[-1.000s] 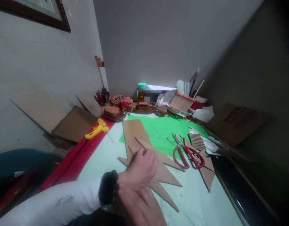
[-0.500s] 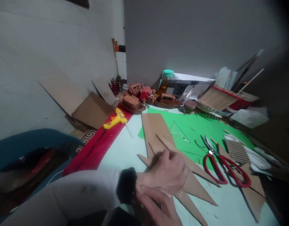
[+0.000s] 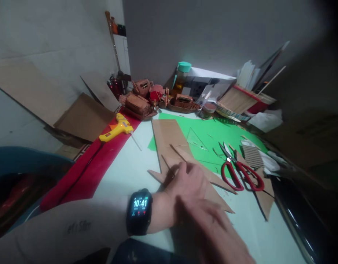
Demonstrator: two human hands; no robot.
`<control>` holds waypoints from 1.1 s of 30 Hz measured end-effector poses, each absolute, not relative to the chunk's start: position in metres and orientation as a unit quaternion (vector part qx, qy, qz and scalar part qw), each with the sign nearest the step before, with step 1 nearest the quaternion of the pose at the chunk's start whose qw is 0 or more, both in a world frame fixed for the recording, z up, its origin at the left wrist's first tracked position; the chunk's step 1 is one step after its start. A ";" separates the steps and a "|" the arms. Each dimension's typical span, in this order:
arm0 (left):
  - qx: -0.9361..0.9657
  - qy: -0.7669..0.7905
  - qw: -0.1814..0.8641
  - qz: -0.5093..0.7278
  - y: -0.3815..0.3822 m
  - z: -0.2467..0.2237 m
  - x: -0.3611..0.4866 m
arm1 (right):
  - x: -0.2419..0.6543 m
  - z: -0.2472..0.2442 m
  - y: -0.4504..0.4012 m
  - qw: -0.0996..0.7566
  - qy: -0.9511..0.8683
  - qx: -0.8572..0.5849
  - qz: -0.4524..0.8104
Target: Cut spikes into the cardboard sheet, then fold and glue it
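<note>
Spiky cardboard cutout (image 3: 217,198) lies beneath the curled left hand (image 3: 189,183), any hold hidden; blurred right hand (image 3: 217,222) alongside, grip indeterminable. Probably light, stiff, crease-prone at tips; best gripped mid-body.

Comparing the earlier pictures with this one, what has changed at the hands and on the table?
The right hand has shifted away from the watch, towards the back of the left hand. The watch face, dark before, is now lit. Nothing is clearly picked up or let go. The left hand stays on the cut cardboard; scissors and glue gun lie as before.
</note>
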State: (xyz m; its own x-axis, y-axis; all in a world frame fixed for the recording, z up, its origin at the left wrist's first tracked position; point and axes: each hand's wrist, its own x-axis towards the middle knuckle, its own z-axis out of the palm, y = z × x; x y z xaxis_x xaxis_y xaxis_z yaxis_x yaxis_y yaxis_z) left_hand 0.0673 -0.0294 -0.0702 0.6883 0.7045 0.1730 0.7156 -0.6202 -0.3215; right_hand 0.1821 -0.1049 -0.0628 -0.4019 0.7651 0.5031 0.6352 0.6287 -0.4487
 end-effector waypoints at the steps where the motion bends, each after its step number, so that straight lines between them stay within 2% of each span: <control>1: -0.900 -0.394 0.187 -0.019 -0.031 -0.069 0.067 | 0.191 -0.060 -0.100 0.339 -0.828 -0.436 0.096; 2: -0.900 -0.391 0.189 -0.024 -0.032 -0.069 0.065 | 0.200 -0.057 -0.094 0.323 -0.827 -0.451 0.094; 6: -0.908 -0.372 0.190 -0.039 -0.034 -0.067 0.061 | 0.227 -0.051 -0.060 0.299 -0.810 -0.499 -0.074; 8: -0.907 -0.373 0.193 -0.042 -0.033 -0.066 0.060 | 0.235 -0.052 -0.042 0.266 -0.828 -0.484 -0.100; 12: -0.903 -0.379 0.199 -0.046 -0.032 -0.063 0.059 | 0.237 -0.059 -0.018 0.148 -0.859 -0.490 -0.014; 17: -0.906 -0.377 0.184 -0.050 -0.035 -0.063 0.058 | 0.232 -0.057 -0.013 0.113 -0.849 -0.512 0.071; 24: -0.907 -0.393 0.124 -0.090 -0.023 -0.065 0.053 | 0.236 -0.045 -0.002 0.112 -0.819 -0.526 0.202; 30: -0.888 -0.428 -0.010 -0.170 0.021 -0.038 0.022 | 0.245 -0.023 0.011 0.148 -0.786 -0.484 0.354; 33: -0.895 -0.415 -0.111 -0.125 0.034 -0.026 0.011 | 0.251 -0.021 0.015 0.155 -0.773 -0.459 0.410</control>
